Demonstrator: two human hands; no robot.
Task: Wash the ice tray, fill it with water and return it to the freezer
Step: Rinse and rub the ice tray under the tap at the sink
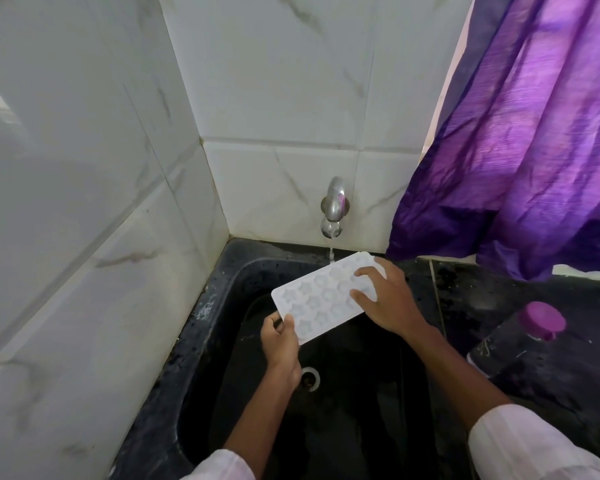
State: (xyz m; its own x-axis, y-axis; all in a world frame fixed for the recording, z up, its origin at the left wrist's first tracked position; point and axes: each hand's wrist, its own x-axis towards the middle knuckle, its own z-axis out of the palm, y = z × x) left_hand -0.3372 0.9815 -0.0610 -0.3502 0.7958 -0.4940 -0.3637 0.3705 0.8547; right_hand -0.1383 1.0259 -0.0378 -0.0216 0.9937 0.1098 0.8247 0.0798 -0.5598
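A white ice tray [321, 299] with star-shaped and round moulds is held tilted over the black sink [236, 271]. My left hand [281, 344] grips its near left corner, thumb on top. On the tray's far right end rests my right hand [383, 299], fingers spread across the moulds. A chrome tap [334, 206] on the tiled wall is running, and a thin stream of water [331, 252] falls onto the tray's far edge.
The sink's drain [310, 377] lies below my left hand. A clear bottle with a purple cap [541, 320] lies on the dark counter at the right. A purple curtain [520, 140] hangs at the upper right. White marble-look tiles [84, 202] cover both walls.
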